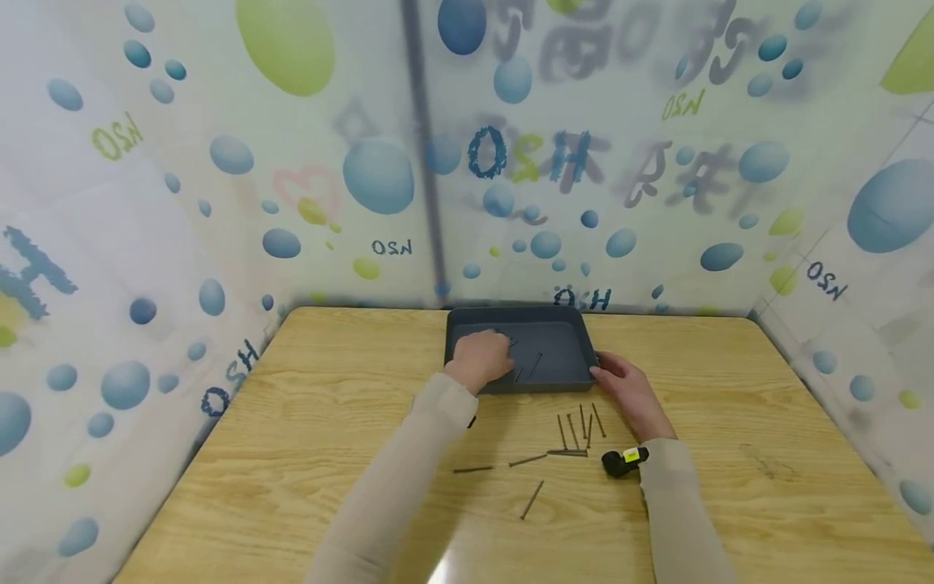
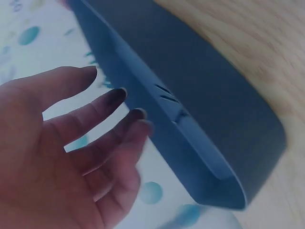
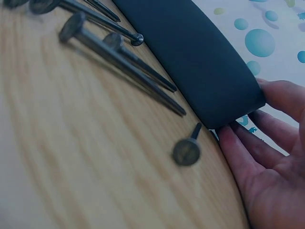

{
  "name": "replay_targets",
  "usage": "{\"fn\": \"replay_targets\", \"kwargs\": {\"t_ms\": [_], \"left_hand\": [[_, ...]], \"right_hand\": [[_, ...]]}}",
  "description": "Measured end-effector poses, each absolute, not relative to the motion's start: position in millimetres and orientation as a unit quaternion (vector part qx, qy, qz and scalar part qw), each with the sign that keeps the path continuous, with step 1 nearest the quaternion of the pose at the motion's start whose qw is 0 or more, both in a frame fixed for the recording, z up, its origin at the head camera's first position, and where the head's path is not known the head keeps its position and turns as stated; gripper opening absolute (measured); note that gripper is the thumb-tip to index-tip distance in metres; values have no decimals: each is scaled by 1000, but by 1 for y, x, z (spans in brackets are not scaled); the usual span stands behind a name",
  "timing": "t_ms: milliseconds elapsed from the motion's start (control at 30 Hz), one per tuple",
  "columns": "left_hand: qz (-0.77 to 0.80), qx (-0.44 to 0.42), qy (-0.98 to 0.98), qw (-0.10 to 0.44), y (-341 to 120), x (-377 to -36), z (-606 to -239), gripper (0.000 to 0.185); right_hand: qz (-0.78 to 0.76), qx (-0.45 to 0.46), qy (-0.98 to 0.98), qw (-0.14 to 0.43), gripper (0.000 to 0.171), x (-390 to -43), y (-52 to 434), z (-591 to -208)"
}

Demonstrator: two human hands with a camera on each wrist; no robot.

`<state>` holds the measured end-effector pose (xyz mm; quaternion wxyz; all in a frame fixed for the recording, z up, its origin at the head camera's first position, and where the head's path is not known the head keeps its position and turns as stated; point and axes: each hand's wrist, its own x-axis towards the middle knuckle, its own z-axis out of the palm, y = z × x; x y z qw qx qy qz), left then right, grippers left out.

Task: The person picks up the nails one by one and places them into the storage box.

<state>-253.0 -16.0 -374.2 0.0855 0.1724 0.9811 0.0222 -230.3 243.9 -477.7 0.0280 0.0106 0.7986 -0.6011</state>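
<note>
A dark grey tray [image 1: 521,315] stands at the back middle of the wooden table [image 1: 306,422]. My left hand [image 1: 481,357] hovers over the tray's left half, holding nothing; in the left wrist view its fingers [image 2: 102,107] are spread and fairly straight beside the tray [image 2: 214,109]. A few nails [image 1: 536,365] lie inside. My right hand [image 1: 629,389] rests against the tray's front right corner [image 3: 238,95], its fingers [image 3: 281,100] nearly straight. Several loose nails [image 1: 580,426] lie on the table just in front, seen close in the right wrist view [image 3: 124,62].
More nails lie scattered nearer me [image 1: 532,499], [image 1: 473,469]. A black wrist-worn camera [image 1: 623,462] sits at my right sleeve. Bubble-printed walls [image 1: 219,203] close in the table on the left, back and right.
</note>
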Motion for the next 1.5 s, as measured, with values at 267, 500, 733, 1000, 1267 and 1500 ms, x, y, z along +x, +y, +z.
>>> {"fn": "replay_targets", "kwargs": {"t_ms": [267, 500, 733, 1000, 1267, 1500], "left_hand": [[105, 199, 973, 51, -7, -232, -370, 24], [174, 215, 958, 78, -3, -215, -379, 29], [204, 232, 946, 97, 2, -197, -391, 30], [234, 252, 927, 148, 5, -188, -403, 33], [196, 259, 935, 143, 19, -182, -410, 33], [82, 256, 956, 116, 35, -164, -415, 39]], "right_hand": [[-597, 12, 802, 18, 59, -232, 245, -474], [-604, 17, 796, 28, 57, -230, 244, -478], [-616, 16, 787, 24, 59, -230, 242, -479], [-585, 9, 811, 24, 59, -230, 244, -477], [-580, -1, 814, 24, 59, -229, 246, -474], [-587, 2, 809, 30, 61, -229, 246, -477]]}}
